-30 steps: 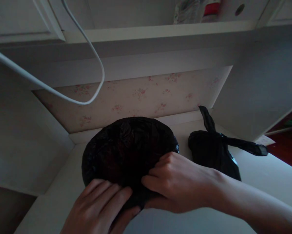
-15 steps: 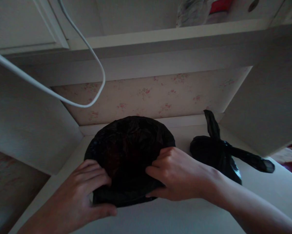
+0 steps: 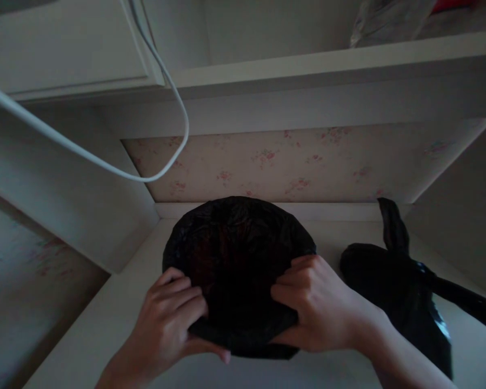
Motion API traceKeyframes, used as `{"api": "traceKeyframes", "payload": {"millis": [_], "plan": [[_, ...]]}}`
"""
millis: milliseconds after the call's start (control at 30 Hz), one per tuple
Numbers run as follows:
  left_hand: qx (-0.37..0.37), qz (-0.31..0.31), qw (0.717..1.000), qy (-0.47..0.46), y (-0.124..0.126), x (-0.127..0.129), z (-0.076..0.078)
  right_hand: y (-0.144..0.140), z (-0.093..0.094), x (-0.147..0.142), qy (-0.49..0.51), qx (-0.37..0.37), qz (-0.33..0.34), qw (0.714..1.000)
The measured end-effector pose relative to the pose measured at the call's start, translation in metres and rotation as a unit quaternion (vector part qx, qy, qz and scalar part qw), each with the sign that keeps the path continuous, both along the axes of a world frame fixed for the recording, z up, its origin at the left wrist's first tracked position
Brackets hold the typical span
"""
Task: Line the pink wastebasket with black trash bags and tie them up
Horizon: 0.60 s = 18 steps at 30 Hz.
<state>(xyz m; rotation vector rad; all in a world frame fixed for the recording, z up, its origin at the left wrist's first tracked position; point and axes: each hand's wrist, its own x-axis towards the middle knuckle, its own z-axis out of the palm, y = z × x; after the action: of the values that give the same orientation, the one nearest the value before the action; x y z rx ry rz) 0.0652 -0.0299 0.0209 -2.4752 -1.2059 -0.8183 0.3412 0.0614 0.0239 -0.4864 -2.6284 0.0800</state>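
A round bin lined with a black trash bag (image 3: pixel 238 213) stands in front of me, its dark mouth facing up toward the camera. The bag is folded over the rim all round. My left hand (image 3: pixel 170 310) grips the near left rim, fingers inside the mouth and thumb outside. On the near right rim, my right hand (image 3: pixel 311 302) is closed the same way, its thumb below the edge. The inside is too dark to make out beyond wrinkled plastic with a reddish tint.
To the right sits a knotted black plastic bag (image 3: pixel 397 297) on the white surface (image 3: pixel 141 281). A white cable (image 3: pixel 145 179) loops down at upper left. A white shelf edge (image 3: pixel 291 67) runs overhead, before floral wallpaper (image 3: pixel 263 162); side panels stand left and right.
The view has shifted, so the surroundings sit farther right. My left thumb, apart from the bag before, now presses under the rim. Both hands stay at the near rim.
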Motion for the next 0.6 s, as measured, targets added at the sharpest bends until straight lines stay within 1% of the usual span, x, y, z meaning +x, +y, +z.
{"api": "traceKeyframes", "payload": {"millis": [133, 400, 600], "plan": [[0.036, -0.013, 0.999, -0.011, 0.004, -0.004, -0.003, -0.005, 0.004, -0.004, -0.012, -0.023, -0.019, 0.999], [0.057, -0.055, 0.997, -0.007, 0.023, -0.022, -0.005, -0.019, 0.007, -0.019, -0.048, -0.068, -0.115, 0.990], [0.070, -0.109, 0.992, -0.009, 0.040, -0.038, -0.002, -0.029, 0.007, -0.031, -0.064, -0.055, -0.169, 0.982]]}}
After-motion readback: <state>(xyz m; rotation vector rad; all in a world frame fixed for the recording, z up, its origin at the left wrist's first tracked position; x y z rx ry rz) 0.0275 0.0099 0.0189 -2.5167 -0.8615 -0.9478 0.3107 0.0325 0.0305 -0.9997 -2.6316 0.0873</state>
